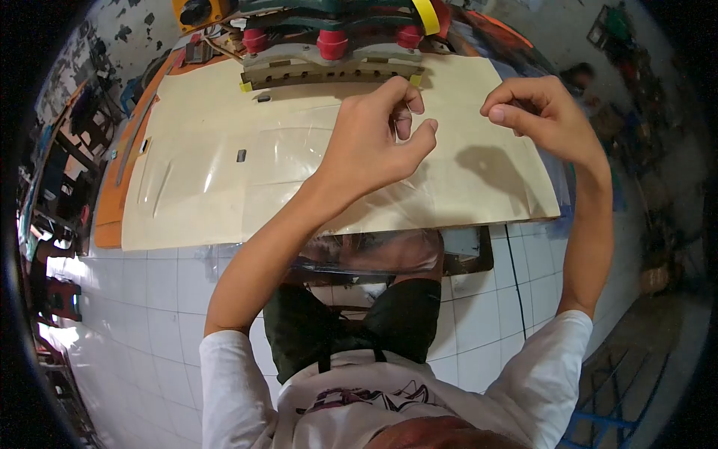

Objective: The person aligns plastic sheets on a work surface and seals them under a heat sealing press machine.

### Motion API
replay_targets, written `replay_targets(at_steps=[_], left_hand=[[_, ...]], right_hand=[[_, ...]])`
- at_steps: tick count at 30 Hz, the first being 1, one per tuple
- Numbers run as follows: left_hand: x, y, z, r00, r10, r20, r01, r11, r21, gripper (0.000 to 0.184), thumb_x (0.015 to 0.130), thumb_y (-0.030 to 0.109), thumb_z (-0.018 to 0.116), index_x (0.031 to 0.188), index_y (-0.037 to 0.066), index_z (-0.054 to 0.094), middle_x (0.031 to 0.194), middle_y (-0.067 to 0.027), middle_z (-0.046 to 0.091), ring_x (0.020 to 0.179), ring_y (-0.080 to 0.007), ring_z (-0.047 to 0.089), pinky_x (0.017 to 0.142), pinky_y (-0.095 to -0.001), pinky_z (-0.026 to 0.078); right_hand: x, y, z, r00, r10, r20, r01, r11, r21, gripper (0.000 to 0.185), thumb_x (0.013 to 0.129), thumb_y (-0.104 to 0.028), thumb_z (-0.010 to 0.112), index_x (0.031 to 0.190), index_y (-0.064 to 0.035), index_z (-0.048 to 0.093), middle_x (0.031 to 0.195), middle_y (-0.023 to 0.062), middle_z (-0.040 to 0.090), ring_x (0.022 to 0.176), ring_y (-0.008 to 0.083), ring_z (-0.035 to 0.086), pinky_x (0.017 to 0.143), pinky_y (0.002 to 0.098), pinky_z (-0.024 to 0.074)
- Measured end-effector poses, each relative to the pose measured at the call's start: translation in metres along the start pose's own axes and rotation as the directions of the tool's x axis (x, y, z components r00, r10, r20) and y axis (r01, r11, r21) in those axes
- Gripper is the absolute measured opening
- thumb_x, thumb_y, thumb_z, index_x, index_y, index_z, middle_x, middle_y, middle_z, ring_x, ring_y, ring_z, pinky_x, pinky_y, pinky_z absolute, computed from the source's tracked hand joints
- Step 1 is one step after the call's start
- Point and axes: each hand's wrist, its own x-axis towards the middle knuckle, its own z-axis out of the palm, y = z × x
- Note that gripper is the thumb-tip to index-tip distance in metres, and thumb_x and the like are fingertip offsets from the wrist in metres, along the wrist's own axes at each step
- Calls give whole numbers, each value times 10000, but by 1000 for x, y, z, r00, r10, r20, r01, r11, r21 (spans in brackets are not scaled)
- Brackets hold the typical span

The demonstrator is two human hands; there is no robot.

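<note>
Above a cream sheet (202, 194) on the table, my left hand (378, 131) hangs near the middle with curled fingers and the thumb apart; nothing shows in it. Off to the right, my right hand (535, 112) has thumb and forefinger pressed together at the sheet's right side; anything between the fingertips is too small to make out. Clear plastic film (288, 161) lies across the sheet and hangs over its front edge. A small dark piece (241, 156) rests left of my left hand, and another (263, 99) lies nearer the machine.
A green machine with red knobs (332, 45) and a long metal bar (329, 75) stands at the back of the table. The orange table edge (109, 217) shows at left. Tiled floor (164, 299) and my legs are below the front edge.
</note>
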Motion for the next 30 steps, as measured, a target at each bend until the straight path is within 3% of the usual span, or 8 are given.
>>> replay_targets(at_steps=[3, 5, 11, 18, 21, 23, 26, 30], left_hand=[[-2, 3, -2, 999, 54, -5, -54, 998, 16, 167, 789, 121, 693, 848, 19, 575, 619, 0, 508, 551, -67, 460, 506, -243, 387], [-2, 8, -5, 997, 71, 6, -71, 996, 55, 192, 744, 131, 664, 811, -16, 559, 581, -102, 529, 513, -205, 536, 526, -329, 454], [-5, 6, -7, 988, 155, 5, -155, 986, 64, 136, 796, 108, 630, 790, 6, 540, 579, -37, 482, 505, -100, 451, 489, -271, 383], [-1, 1, -6, 984, 176, 25, -178, 980, 88, 163, 806, 131, 656, 866, -2, 583, 640, -73, 538, 487, -119, 463, 495, -277, 406], [0, -2, -7, 977, 215, 2, -213, 965, 156, 317, 826, 182, 702, 1066, -1, 605, 911, -145, 618, 588, -177, 548, 568, -303, 469], [-5, -16, -15, 972, 153, 179, -195, 950, 245, 518, 863, 280, 693, 1279, 10, 544, 1236, -221, 552, 893, -283, 636, 775, -355, 527], [-32, -50, -17, 881, -39, 471, -185, 889, 420, 572, 905, 378, 602, 1343, 25, 497, 1393, -245, 440, 1216, -396, 521, 1022, -453, 439], [-53, -76, -13, 864, 3, 503, -329, 760, 560, 596, 941, 432, 554, 1374, 26, 495, 1409, -273, 444, 1333, -408, 419, 1130, -485, 309]], right_hand=[[-1, -1, 1, 1000, -1, -6, 1, 1000, -25, 151, 912, -165, 670, 922, -17, 701, 708, -43, 588, 627, 26, 477, 546, 208, 383], [-1, -2, 1, 1000, 0, -10, 0, 1000, -25, 155, 914, -169, 667, 921, -18, 701, 701, -45, 585, 622, 27, 480, 546, 207, 387], [-2, 1, 2, 1000, -13, 7, 13, 999, 38, 163, 913, -177, 670, 918, -17, 699, 700, -46, 588, 619, 27, 485, 551, 202, 397], [-2, 9, -2, 999, -25, -37, 25, 1000, 0, 187, 919, -200, 670, 916, -15, 696, 691, -42, 577, 620, 35, 493, 549, 211, 400], [7, 52, -13, 998, 36, -50, -38, 998, -53, 204, 917, -220, 676, 912, -16, 695, 682, -39, 569, 613, 45, 495, 546, 218, 401], [17, 85, -16, 984, 178, 23, -176, 983, -58, 243, 895, -260, 705, 915, -18, 696, 667, -28, 572, 599, 55, 499, 539, 228, 403], [17, 131, -7, 941, 325, 96, -323, 946, -39, 263, 883, -283, 720, 895, -21, 707, 667, -23, 569, 595, 55, 482, 501, 254, 390], [3, 157, -15, 907, 387, 169, -329, 898, -292, 315, 844, -332, 758, 868, -22, 713, 667, -8, 589, 603, 67, 509, 512, 268, 412]])
